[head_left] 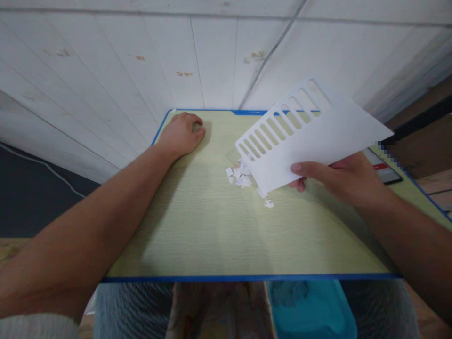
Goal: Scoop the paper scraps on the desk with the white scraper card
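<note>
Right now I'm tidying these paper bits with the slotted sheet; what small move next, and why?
Probably lower the white slotted sheet so its near edge meets the desk beside the paper scraps. The right hand holds it tilted above them, a few scraps lie apart nearer you, and the left hand rests flat on the desk.

Left hand [181, 133], right hand [344, 180]: both bare, no gloves, rings, watch. Forearms uncovered. Left arm: pale ribbed sleeve cuff [37, 326] at frame bottom-left. Right sleeve out of view.
</note>
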